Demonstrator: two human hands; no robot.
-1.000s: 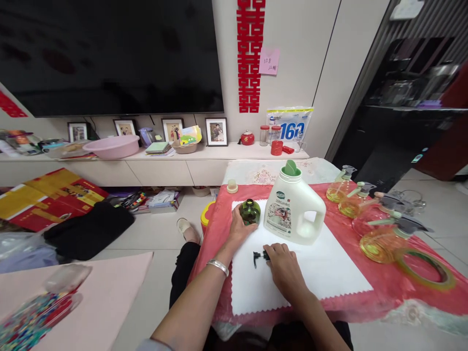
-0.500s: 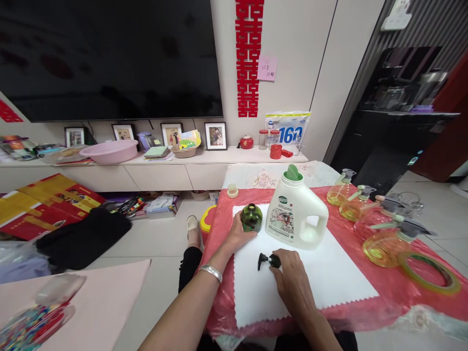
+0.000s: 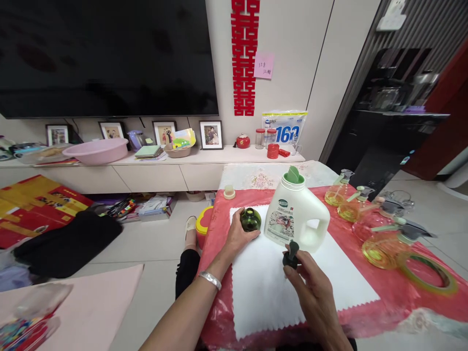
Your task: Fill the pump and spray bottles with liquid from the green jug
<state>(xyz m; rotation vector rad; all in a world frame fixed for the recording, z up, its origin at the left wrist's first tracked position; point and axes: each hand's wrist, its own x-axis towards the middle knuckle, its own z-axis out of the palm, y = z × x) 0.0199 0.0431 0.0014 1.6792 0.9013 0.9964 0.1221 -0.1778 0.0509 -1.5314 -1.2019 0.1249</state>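
My left hand (image 3: pixel 239 231) is wrapped round a small dark green bottle (image 3: pixel 251 222), whose neck stands uncapped. Between the thumb and fingers of my right hand (image 3: pixel 313 280) is a dark pump head (image 3: pixel 291 257), raised off the cloth. A large white detergent jug (image 3: pixel 292 214) stands upright just behind, with a green piece (image 3: pixel 293 174) in its open mouth. Both hands are over a white cloth (image 3: pixel 263 292) with a scalloped edge.
Several clear spray bottles (image 3: pixel 383 243) with yellow or pink liquid line the right side of the red-covered table (image 3: pixel 215 297). A tape roll (image 3: pixel 427 273) lies by them. A small pale cap (image 3: pixel 229 192) sits at the table's back left.
My right hand has lifted the pump head from the cloth and turned it upward, moving slightly right. My left hand keeps hold of the green bottle.
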